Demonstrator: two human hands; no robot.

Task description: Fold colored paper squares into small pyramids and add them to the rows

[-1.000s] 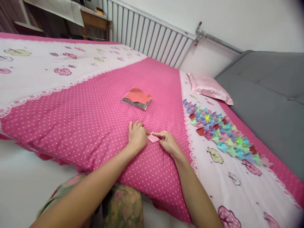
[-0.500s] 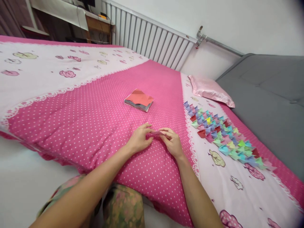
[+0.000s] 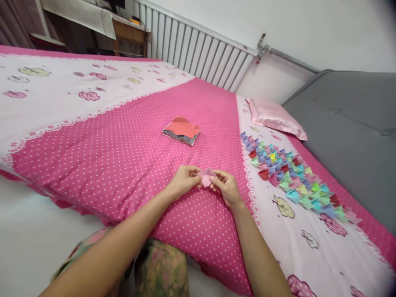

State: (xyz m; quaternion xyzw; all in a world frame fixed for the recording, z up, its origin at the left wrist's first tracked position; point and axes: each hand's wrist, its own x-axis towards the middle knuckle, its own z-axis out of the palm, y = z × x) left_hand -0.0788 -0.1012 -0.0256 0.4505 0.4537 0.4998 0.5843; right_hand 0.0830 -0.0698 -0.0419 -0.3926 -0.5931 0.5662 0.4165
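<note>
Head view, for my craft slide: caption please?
Left hand and right hand pinch a pink folded paper over the bedspread, near rows of folded pieces.

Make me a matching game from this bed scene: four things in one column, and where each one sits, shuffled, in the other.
Things
1. small pink paper
2. paper stack
3. colourful folded pieces
4. satin pillow

Places
A. beside the grey padded surface
B. pinched between the left hand and the right hand
C. in rows on the pale stripe
D. alone on the dotted pink stripe, beyond the hands

Pairs: 1-B, 2-D, 3-C, 4-A
</note>
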